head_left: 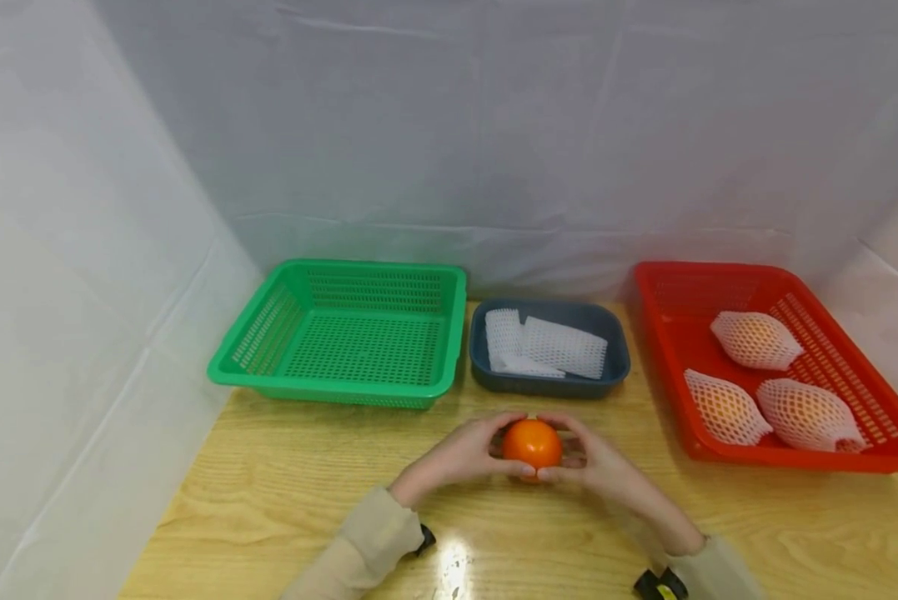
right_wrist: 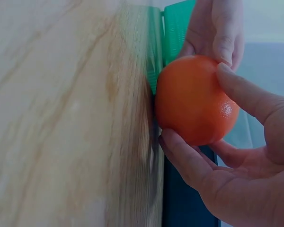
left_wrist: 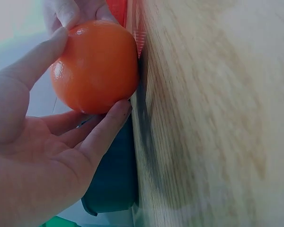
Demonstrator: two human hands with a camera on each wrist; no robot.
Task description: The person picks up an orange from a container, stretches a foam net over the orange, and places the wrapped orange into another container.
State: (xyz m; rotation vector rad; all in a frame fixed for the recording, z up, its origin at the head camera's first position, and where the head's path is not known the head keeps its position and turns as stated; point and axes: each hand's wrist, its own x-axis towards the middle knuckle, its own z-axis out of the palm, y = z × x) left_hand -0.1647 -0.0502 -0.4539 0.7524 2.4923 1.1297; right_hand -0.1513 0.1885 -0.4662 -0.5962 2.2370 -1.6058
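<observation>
A glossy orange (head_left: 533, 443) is between both hands, low over the table in front of the blue tray. My left hand (head_left: 469, 452) grips its left side, thumb toward me and fingers round the far side. From the right, my right hand (head_left: 597, 467) holds it the same way, and the two thumbs nearly meet. In the left wrist view the orange (left_wrist: 97, 66) shows bare skin, with fingertips at its lower edge. The right wrist view shows the orange (right_wrist: 194, 100) close to the wooden surface; whether it touches cannot be told.
Behind the hands stands a dark blue tray (head_left: 549, 385) with white foam nets (head_left: 564, 346). A green basket (head_left: 449, 367) stands at the left. The red basket (head_left: 666, 367) at the right holds several net-wrapped fruits (head_left: 756, 340). White sheeting (head_left: 449, 125) hangs behind the wooden table (head_left: 283, 475).
</observation>
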